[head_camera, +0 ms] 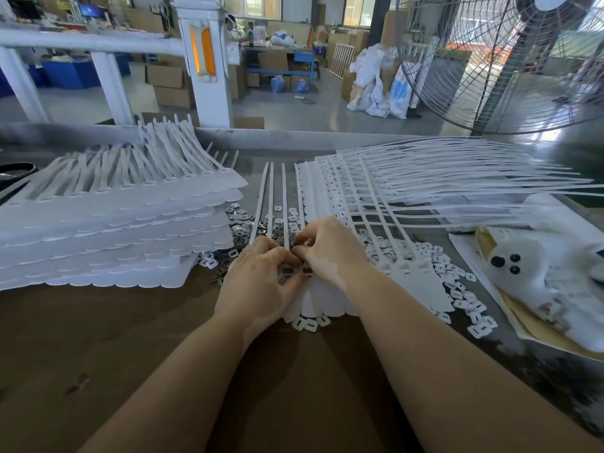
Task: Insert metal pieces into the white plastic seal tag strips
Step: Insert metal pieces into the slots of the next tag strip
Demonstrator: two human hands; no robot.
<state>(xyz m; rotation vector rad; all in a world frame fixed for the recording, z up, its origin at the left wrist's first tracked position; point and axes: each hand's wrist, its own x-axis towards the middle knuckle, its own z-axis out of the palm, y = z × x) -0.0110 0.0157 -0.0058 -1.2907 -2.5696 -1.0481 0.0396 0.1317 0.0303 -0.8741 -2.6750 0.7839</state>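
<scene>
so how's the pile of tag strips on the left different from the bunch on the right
The left stack is squared up in neat layers, its tails bent upward at the back. The right bunch is fanned out in an overlapping spread, its tails lying long and flat toward the fan. Both are white strips with scalloped tag ends, lying on the table.

On the surface (114, 338), a stack of seal tag strips (108, 223) lies at the left edge. A second, spread pile of strips (408, 188) lies toward the far right corner. Between them lie the metal pieces (243, 228). The left hand (258, 286) and the right hand (330, 250) touch each other on the strip (313, 299) near the middle. Plastic caps (457, 286) lie right of it.
</scene>
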